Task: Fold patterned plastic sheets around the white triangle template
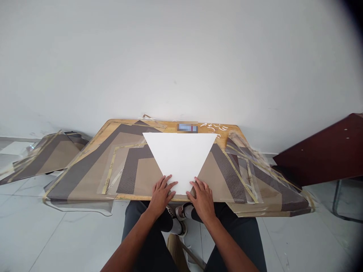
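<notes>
Currently my left hand [161, 195] and right hand [202, 200] rest open and flat, grasping nothing, on the narrow near end of a white paper sheet [180, 160]. It widens away from both hands, lying on brown patterned plastic sheeting [85, 181] taped over a wooden desk [167, 127].

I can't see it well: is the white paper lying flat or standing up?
Flat: the white paper rests on the wooden desk, with the left hand and right hand on its near end.
</notes>
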Motion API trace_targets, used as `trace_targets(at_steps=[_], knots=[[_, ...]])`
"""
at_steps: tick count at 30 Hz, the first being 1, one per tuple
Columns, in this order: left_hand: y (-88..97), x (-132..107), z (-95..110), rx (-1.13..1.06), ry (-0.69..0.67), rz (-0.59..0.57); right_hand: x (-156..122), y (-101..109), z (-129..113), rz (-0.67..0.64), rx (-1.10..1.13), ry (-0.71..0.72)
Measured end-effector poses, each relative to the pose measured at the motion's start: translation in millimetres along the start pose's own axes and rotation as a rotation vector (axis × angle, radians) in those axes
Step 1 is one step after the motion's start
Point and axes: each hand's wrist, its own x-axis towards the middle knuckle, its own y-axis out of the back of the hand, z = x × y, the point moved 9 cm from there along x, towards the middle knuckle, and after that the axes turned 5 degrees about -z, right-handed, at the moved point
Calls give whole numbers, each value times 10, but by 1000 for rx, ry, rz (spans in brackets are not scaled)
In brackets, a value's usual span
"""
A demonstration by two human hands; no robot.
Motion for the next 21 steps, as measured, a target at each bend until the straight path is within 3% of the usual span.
trace_targets(at_steps=[21], knots=[[-21,-78,-1,-99,57,-96,-114,-70,21,18,45,43]])
